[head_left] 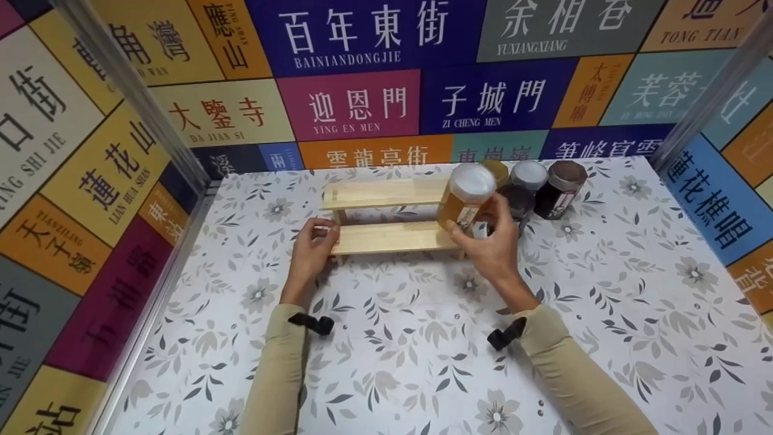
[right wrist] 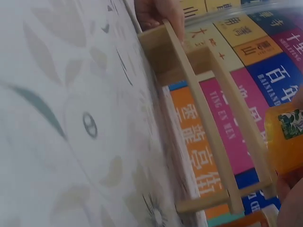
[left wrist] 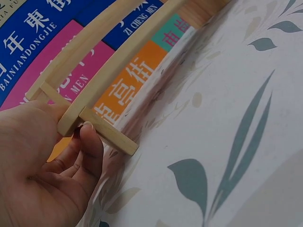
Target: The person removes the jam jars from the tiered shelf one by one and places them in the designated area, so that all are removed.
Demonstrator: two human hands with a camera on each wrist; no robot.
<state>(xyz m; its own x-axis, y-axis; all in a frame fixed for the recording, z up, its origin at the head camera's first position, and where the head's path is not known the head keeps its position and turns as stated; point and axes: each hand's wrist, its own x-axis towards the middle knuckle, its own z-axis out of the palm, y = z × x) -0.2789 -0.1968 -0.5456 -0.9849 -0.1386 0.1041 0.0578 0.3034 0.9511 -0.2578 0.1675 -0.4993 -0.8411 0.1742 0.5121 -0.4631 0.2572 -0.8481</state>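
A two-tier pale wooden rack stands on the table. My left hand pinches the left end of its lower board between thumb and fingers; the left wrist view shows that board end and a short leg under it. My right hand grips an octagonal jar with a whitish lid and amber contents, upright at the rack's right end. In the right wrist view the amber jar bears a green label and appears beside the upper board. Whether its base touches the rack cannot be seen.
Behind my right hand stand several more jars: one with a yellowish lid, a dark one with a grey lid and a dark one with a brown lid. Sign-patterned panels enclose the floral-covered table at back and sides.
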